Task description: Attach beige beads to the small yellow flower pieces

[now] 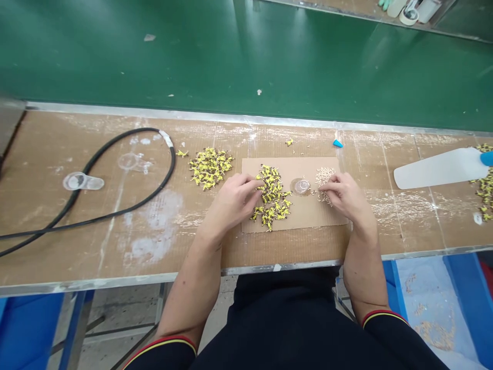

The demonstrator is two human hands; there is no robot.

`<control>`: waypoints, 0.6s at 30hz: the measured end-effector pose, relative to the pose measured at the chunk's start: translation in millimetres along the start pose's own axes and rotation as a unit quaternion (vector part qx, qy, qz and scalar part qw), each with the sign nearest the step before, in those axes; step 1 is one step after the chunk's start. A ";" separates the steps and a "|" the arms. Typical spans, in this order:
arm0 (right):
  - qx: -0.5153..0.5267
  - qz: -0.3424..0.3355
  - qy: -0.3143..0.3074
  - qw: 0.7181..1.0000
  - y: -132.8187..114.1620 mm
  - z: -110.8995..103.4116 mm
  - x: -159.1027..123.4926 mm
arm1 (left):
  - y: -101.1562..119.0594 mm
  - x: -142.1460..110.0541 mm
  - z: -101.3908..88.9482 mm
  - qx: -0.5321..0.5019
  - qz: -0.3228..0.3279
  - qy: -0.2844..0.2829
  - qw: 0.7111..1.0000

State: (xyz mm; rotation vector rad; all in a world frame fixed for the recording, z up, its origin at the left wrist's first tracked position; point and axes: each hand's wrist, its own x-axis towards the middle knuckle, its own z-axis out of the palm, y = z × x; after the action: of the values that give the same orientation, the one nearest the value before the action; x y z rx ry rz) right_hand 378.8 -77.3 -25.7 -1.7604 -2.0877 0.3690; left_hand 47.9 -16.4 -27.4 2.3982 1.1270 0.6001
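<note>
My left hand point(241, 199) is at the left side of a cardboard sheet point(304, 218), its thumb and fingers closed at the edge of a pile of small yellow-and-black plastic figures point(271, 185). A yellow figure seems to be between the fingertips, partly covered by them. On the sheet's right side, my right hand point(346, 198) pinches at a scatter of tiny pale pieces point(325, 176). What sits in that pinch is too small to make out clearly. Between both hands stands a small clear round cup point(301, 186).
Another heap of yellow figures point(210, 168) lies left of the sheet. A looped black cable point(127, 210) crosses a clear plastic scoop-like piece point(82, 182). On the right lie a white squeeze bottle point(439, 168) and a blue cap point(338, 144). The green surface point(215, 67) runs behind the table.
</note>
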 end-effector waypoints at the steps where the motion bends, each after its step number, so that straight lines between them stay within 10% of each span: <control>1: -0.006 0.012 0.014 1.000 1.0 -1.7 -0.7 | -0.4 -0.3 0.2 0.000 -0.001 0.000 1.000; 10: 0.035 -0.042 -0.093 0.994 -2.5 -11.2 -1.1 | 1.4 -0.7 -1.8 -0.018 -0.005 -0.006 1.000; 18: -0.059 0.004 -0.067 0.996 -1.5 -8.5 -2.3 | 0.6 -1.4 -2.2 -0.001 0.002 -0.001 1.000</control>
State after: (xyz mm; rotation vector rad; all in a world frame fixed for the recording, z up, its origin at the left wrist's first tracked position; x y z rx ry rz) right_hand 381.6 -80.2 -17.7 -1.8586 -2.2370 0.3822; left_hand 46.3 -17.5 -25.6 2.3987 1.1206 0.6005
